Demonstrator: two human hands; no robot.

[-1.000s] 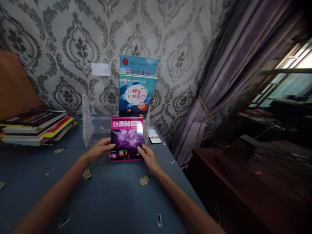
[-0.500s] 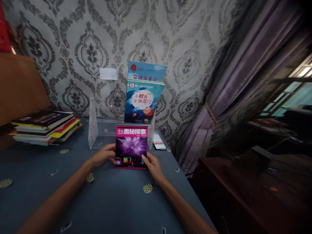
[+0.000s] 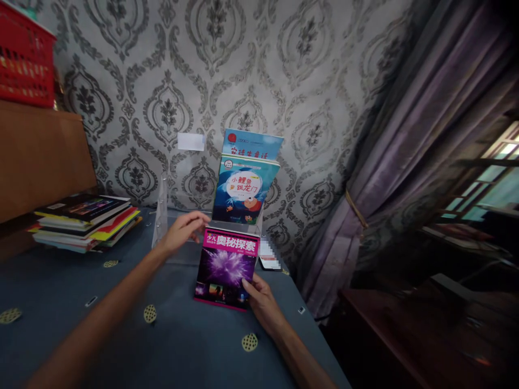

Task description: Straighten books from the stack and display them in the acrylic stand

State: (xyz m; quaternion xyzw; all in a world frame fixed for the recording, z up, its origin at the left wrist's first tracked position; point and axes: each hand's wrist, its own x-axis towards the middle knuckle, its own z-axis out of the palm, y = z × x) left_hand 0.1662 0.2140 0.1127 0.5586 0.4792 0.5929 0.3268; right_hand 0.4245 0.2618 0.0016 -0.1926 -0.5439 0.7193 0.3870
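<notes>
My right hand point(image 3: 263, 300) grips a pink and purple book point(image 3: 227, 267) by its lower right edge, thumb on the front cover. The book leans slightly back in front of a clear acrylic book stand point(image 3: 161, 216). Off the book's upper left corner, my left hand point(image 3: 184, 232) is raised with loosely bent fingers and nothing visible in them, close to the stand's front. Two blue books stand in the stand's right half: a carp picture book point(image 3: 243, 189) in front, and a taller light blue book point(image 3: 253, 143) behind it, mostly covered.
A pile of books and magazines point(image 3: 85, 221) lies at the left of the cloth-covered table point(image 3: 174, 335). Behind it are a brown box point(image 3: 44, 156) and a red basket point(image 3: 26, 59). A partly blurred phone-like object point(image 3: 270, 256) lies right of the stand. Purple curtains point(image 3: 336, 237) hang at the right.
My left hand has let go of the book's left side and moved up toward the stand. The book, now in my right hand alone, has tilted. The view has shifted slightly.
</notes>
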